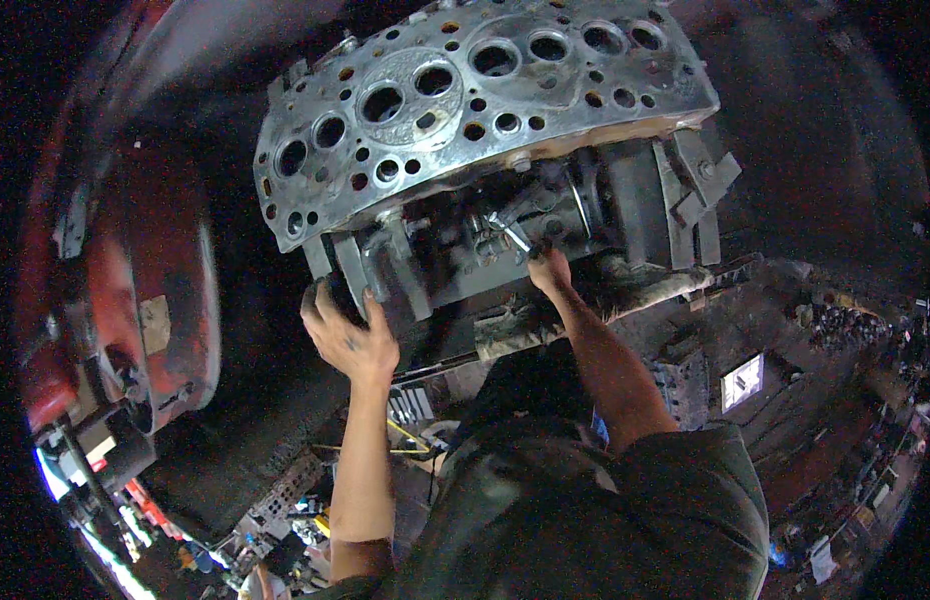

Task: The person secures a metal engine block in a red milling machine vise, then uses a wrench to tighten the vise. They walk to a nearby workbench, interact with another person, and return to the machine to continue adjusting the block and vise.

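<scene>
Dark cloth of the person's shirt [585, 510] filled the near middle. At far left stood a big rounded red panel [155, 270], scuffed and patched. Right of it the left hand [350, 335] was spread, thumb and fingers parted, by the lower left end of a metal frame [357, 272]; whether its fingertips touched could not be told. Beyond both hands, across the far middle, a grey metal block [450, 125] stood tilted over the frame, pierced by round holes large and small. Below the block's near edge, the right hand [550, 272] was closed around a shiny wrench [515, 238], whose far end reached in among small dark parts. Near the right hand lay a rumpled, brownish roll [635, 294]. Farther right, a bright square [742, 382] showed beside dim clutter.
</scene>
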The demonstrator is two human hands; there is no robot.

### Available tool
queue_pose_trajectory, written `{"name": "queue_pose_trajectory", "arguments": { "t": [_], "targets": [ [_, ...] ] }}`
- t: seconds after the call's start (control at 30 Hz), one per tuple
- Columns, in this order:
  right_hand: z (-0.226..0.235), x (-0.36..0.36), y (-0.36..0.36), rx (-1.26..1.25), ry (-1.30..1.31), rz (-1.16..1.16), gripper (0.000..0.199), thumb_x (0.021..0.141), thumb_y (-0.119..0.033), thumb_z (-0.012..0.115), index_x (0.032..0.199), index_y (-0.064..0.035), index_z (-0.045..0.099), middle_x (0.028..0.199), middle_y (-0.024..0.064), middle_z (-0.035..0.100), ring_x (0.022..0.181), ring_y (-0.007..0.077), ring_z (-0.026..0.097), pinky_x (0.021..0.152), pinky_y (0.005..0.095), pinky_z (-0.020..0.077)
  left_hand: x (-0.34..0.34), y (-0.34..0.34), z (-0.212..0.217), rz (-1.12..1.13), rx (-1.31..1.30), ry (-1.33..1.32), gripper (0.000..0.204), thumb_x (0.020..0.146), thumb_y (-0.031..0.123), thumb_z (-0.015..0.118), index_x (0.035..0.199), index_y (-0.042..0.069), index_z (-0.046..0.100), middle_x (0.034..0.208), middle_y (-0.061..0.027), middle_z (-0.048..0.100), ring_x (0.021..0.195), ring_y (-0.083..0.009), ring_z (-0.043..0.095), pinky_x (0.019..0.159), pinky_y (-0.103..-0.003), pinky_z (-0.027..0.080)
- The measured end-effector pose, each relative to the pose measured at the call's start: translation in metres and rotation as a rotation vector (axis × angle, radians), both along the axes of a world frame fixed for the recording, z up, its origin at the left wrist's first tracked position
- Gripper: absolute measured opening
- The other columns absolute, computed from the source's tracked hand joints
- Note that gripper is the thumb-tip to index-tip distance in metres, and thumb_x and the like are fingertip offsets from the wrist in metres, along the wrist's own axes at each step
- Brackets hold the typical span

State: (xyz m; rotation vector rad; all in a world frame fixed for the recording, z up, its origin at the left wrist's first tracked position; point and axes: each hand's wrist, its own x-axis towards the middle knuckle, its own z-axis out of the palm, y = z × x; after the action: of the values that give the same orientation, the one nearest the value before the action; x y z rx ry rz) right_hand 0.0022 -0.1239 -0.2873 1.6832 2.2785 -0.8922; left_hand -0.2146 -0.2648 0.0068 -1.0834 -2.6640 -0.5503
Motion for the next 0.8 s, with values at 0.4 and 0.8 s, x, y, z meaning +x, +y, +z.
{"name": "queue_pose_trajectory", "arguments": {
  "t": [0.4,0.8],
  "targets": [
    [0.032,-0.029,0.01,0.151,0.292,0.033,0.027,0.087,-0.026,0.056,0.1,-0.0052,0.065,0.093,0.0171,0.066,0.083,0.0354,0.064,0.073,0.0463,0.0512,0.001,0.002,0.008,0.006,0.005,-0.009,0.056,0.079,0.032,0.065,0.12,-0.002,0.051,0.12,-0.0256,0.048,0.111,-0.0434,0.048,0.094,-0.05,0.039],
    [-0.018,-0.135,0.121,0.121,0.098,-0.004,0.039,0.091,-0.039,0.045,0.117,-0.0108,0.054,0.114,0.0111,0.054,0.103,0.031,0.051,0.089,0.0434,0.0406,-0.002,-0.002,0.002,0.006,-0.006,-0.085,0.058,0.081,0.038,0.061,0.122,-0.002,0.05,0.118,-0.0246,0.049,0.109,-0.0427,0.049,0.093,-0.05,0.04]
  ]
}}
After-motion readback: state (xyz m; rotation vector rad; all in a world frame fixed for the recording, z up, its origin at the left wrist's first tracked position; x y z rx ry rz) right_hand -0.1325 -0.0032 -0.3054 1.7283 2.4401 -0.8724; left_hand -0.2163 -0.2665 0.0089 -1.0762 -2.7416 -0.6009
